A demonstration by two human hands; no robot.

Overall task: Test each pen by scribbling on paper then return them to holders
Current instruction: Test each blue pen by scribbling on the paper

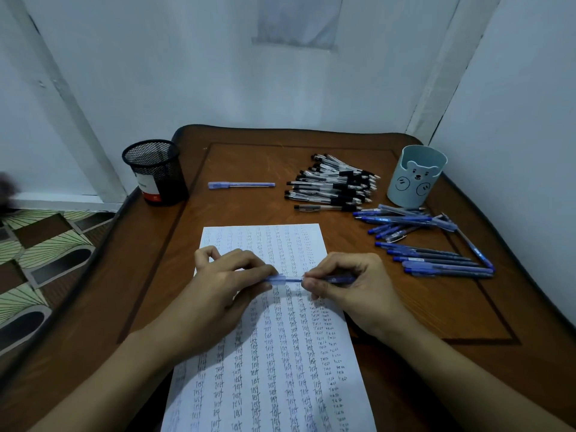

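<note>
Well, on my feed the blue pen point(290, 279) lies level just above the paper point(280, 353), held at both ends. The left hand point(230, 275) pinches the cap point(278, 279), and the right hand point(346, 285) is curled round the barrel. I judge the cap is being pulled off or pushed on. If it gives suddenly, it may fly from the pinch and roll off the table point(452, 307), or the nib may prick skin or streak the sheet. The left forearm passes over written lines, so fresh ink could smear.

Mixing is another risk. The black pens point(333, 182), the blue pens point(430, 244) and a lone blue pen point(241, 184) lie in loose groups, and I cannot tell tested from untested.

The nib is hidden inside the grip, so I cannot say which way the cap goes. I cannot see inside the mesh holder point(156, 173) or the bear holder point(416, 176). The sheet's near edge is cut off, and a dark blur at far left is unreadable.
</note>
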